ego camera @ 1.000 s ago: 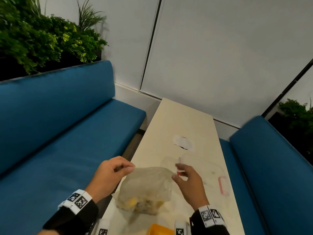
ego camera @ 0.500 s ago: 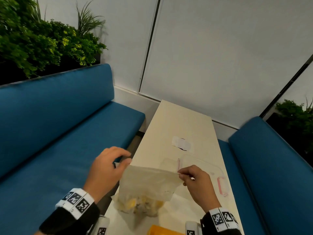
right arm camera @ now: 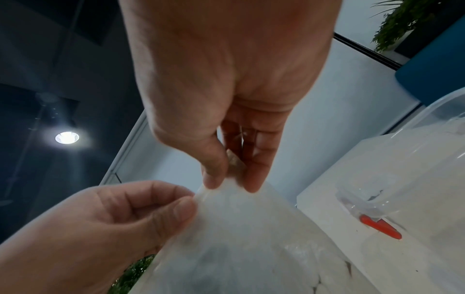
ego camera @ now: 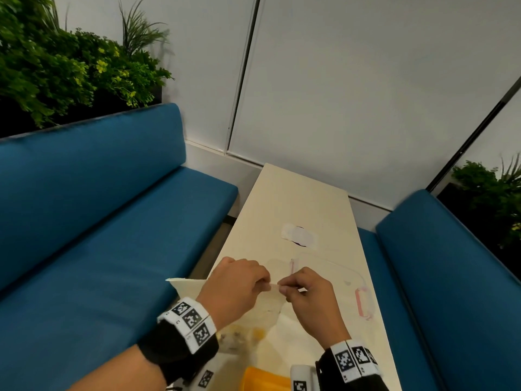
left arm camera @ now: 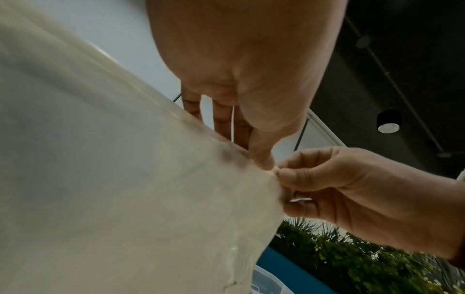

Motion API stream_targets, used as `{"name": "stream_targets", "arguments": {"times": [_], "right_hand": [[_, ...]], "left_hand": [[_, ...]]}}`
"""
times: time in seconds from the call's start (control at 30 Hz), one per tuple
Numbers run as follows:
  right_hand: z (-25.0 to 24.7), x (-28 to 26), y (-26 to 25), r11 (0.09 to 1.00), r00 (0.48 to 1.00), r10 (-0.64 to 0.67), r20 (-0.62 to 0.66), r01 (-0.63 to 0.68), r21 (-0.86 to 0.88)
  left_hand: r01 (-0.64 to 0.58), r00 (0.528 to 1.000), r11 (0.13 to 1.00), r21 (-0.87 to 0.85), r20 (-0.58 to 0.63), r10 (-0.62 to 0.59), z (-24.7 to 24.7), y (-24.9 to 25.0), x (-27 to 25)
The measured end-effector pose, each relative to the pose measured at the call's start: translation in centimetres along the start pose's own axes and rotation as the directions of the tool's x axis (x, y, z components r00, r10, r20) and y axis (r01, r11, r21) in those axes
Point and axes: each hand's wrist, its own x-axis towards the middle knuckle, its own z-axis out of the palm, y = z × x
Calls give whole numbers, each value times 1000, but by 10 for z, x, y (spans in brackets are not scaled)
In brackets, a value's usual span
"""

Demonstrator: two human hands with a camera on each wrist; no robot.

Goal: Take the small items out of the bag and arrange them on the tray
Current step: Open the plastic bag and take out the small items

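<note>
A translucent plastic bag (ego camera: 267, 306) stands on the table's near end, with small yellowish items (ego camera: 258, 333) showing through its bottom. My left hand (ego camera: 265, 283) and right hand (ego camera: 282, 287) meet at the bag's top edge, and each pinches it between thumb and fingers. In the left wrist view my left hand (left arm camera: 263, 165) nips the bag (left arm camera: 125, 179) right against the right hand (left arm camera: 281, 175). The right wrist view shows my right hand (right arm camera: 226, 185) pinching the bag (right arm camera: 239, 238) beside the left hand (right arm camera: 186, 204). A clear tray (ego camera: 335, 266) with pink clips lies just beyond the hands.
The narrow cream table (ego camera: 296, 198) runs away from me between two blue benches (ego camera: 98, 235). A white patch (ego camera: 298, 235) lies on it past the tray. An orange object (ego camera: 265, 379) sits at the near edge. The tray's red clip (right arm camera: 380, 226) lies close to my right hand.
My hands have come together at the bag's top edge. The left hand moved right from the bag's left corner, and both now pinch the same spot.
</note>
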Motion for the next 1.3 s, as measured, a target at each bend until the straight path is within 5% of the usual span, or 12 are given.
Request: {"name": "stream_targets", "arguments": {"times": [0.47, 0.6, 0.77, 0.93, 1.1, 1.3], "right_hand": [[-18, 5, -11, 989, 993, 105, -62, -97, 113], [-9, 7, -15, 980, 984, 176, 24, -177, 95], [3, 14, -16, 974, 971, 227, 73, -228, 3], [-3, 42, -32, 980, 987, 140, -85, -150, -130], [-16, 45, -53, 997, 964, -50, -260, 35, -64], [24, -27, -1, 990, 1000, -11, -1, 11, -141]], "left_hand": [[443, 893, 874, -197, 14, -450, -63, -95, -70], [435, 894, 786, -439, 110, -434, -55, -89, -62], [490, 871, 830, -266, 183, -456, -34, -82, -43], [458, 885, 877, -145, -19, -465, -48, -67, -5], [362, 879, 915, -178, -262, -399, -65, -50, 3], [382, 872, 837, -391, -146, -467, 5, -68, -69]]}}
